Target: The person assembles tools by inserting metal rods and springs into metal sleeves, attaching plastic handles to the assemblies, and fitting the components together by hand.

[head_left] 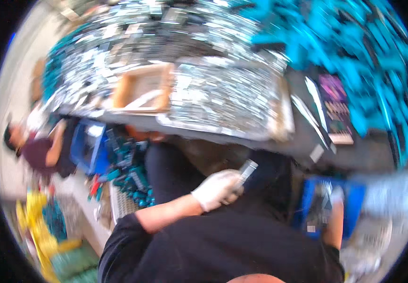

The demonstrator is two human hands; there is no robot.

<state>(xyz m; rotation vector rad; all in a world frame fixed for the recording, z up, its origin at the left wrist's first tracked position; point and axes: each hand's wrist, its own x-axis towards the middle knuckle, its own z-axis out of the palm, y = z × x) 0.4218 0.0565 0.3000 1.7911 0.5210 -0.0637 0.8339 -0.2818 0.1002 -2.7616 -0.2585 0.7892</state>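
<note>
Near centre, over lap (272, 188): holding silver piece (248, 170) in closed grip of left hand (218, 189); probably light, stiff, slick; best taken by long edges. Right, at blue bin (357, 198): cannot tell grip of right hand (337, 195).

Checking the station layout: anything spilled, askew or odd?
Mildly odd: a small pale piece lies near the table's front edge, apart from the silvery heap. Teal pieces pile messily beside the left blue bin; spill or storage, can't tell. Blur could hide damage on the grey piece in the left hand.
</note>
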